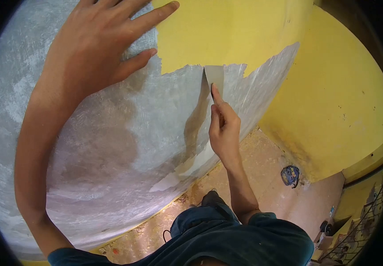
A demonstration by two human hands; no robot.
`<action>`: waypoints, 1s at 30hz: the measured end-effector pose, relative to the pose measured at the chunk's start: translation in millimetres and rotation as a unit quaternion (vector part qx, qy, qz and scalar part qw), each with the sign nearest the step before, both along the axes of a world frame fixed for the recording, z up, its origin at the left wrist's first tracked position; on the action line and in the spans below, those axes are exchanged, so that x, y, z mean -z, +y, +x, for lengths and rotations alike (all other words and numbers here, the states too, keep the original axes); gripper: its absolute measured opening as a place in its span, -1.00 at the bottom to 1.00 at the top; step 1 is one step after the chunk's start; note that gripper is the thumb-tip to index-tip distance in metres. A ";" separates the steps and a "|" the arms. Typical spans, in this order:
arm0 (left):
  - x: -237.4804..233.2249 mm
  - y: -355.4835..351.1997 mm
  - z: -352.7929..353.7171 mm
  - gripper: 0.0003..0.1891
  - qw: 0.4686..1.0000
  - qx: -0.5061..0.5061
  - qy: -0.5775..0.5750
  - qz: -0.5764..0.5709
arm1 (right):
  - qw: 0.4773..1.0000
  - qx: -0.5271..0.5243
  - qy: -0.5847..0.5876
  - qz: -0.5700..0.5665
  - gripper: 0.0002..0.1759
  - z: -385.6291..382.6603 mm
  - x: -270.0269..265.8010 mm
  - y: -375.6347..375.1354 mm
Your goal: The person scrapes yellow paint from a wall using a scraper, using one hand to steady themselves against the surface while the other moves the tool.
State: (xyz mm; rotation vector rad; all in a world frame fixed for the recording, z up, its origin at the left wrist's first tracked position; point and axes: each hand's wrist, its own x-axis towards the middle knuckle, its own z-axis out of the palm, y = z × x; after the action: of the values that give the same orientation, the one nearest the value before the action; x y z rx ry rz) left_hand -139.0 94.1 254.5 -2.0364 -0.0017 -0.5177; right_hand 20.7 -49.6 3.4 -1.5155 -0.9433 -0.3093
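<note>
The right hand is clenched around the handle of a thin grey metal scraper. Its index finger is stretched up along the back of the blade and the other fingers are curled below, hiding the handle. The blade's broad end lies against the curved plastered wall, right at the ragged upper edge of the bare grey patch, where the yellow paint coat begins. The left hand holds nothing. It is spread flat on the wall up and to the left of the blade, with its fingertips across the paint edge.

The scraper looks light and stiff, though a blade this thin probably flexes a little near its tip. Its smooth metal face would be slippery and its edge sharp, so the handle seems the place to grip it, with one finger laid on the blade's back for pressure, as it is here. The paint looks brittle and flaky, judging by its torn border and the pale scraps near the wall's foot.

Below, the dusty pinkish floor carries a small blue round object near the yellow side wall, well apart from the hands. A dark shoe stands close to the wall's base.
</note>
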 end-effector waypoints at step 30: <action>11.9 14.5 4.7 -0.23 0.993 0.051 -0.086 0.065 | 0.998 0.016 0.020 -0.056 -0.31 -4.3 8.6 -7.6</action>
State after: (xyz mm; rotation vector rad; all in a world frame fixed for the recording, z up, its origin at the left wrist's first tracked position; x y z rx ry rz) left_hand -134.3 108.6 242.7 -1.8675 0.0329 -0.7375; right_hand 16.4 -57.2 -5.2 -1.6345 -0.9188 -0.2511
